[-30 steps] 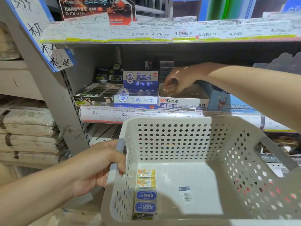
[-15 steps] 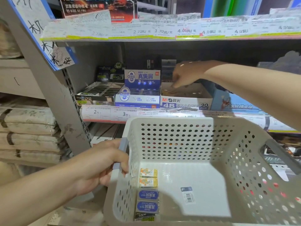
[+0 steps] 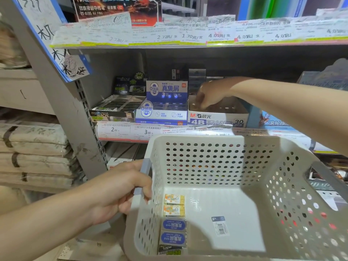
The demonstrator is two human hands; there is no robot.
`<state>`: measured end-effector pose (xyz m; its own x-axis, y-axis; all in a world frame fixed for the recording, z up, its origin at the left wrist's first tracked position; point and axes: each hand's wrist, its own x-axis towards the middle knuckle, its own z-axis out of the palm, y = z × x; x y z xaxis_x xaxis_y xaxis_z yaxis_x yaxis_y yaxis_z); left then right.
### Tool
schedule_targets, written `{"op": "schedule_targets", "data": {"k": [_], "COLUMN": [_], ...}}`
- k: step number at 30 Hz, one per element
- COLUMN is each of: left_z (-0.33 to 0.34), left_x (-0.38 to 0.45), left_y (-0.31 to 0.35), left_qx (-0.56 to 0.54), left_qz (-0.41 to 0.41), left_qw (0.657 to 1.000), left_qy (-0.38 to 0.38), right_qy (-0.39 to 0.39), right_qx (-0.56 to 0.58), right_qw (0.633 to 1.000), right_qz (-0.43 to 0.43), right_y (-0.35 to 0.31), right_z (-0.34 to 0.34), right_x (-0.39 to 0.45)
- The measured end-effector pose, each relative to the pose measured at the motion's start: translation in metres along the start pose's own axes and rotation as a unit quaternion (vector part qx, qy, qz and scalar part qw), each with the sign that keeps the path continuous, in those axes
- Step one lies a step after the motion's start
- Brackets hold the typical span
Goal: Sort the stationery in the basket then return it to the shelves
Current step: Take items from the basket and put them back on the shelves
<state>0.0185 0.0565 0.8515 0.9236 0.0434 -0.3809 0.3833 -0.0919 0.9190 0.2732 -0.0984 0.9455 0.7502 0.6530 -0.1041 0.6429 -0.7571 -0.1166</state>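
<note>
My left hand (image 3: 120, 191) grips the grey handle (image 3: 145, 166) of a white perforated basket (image 3: 207, 140). Along the basket's left wall lie two orange erasers (image 3: 174, 205), two blue erasers (image 3: 173, 232) and one black eraser (image 3: 169, 250) in a row. My right hand (image 3: 209, 95) reaches over the basket into the open M&G 4B eraser box (image 3: 216, 119) on the shelf. Its fingers point down and touch the contents, and I see nothing held between them.
Left of the M&G box stand a blue-and-white eraser box (image 3: 162, 113) and a black eraser box (image 3: 114, 110). Price labels (image 3: 131, 130) line the shelf edge. A barcode sticker (image 3: 220, 226) lies on the basket floor. Stacked paper packs (image 3: 33, 147) sit at left.
My right hand pinched a small item over the M&G box, lowered it inside and let go; now its fingers rest in the box. The left hand keeps holding the basket.
</note>
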Motion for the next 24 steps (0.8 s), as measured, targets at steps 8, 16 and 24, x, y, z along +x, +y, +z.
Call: {"op": "schedule_targets", "data": {"k": [8,16,24], "left_z": [0.001,-0.001,0.000], "left_x": [0.001,0.005,0.005], "left_y": [0.000,-0.002,0.003], "left_qx": [0.001,0.004,0.004], "left_qz": [0.003,-0.004,-0.009], "left_qw": [1.000,1.000,1.000], "left_qy": [-0.009,-0.017,-0.023], "right_qy": [0.062,0.087,0.263], "right_qx": [-0.033,-0.043,-0.054], "right_qw": [0.997,0.994,0.961], "right_qz": [-0.023,-0.041,-0.069], "right_y": [0.001,0.002,-0.021], "right_z": [0.011,0.016,0.012], "right_x": [0.009,0.003,-0.047]}}
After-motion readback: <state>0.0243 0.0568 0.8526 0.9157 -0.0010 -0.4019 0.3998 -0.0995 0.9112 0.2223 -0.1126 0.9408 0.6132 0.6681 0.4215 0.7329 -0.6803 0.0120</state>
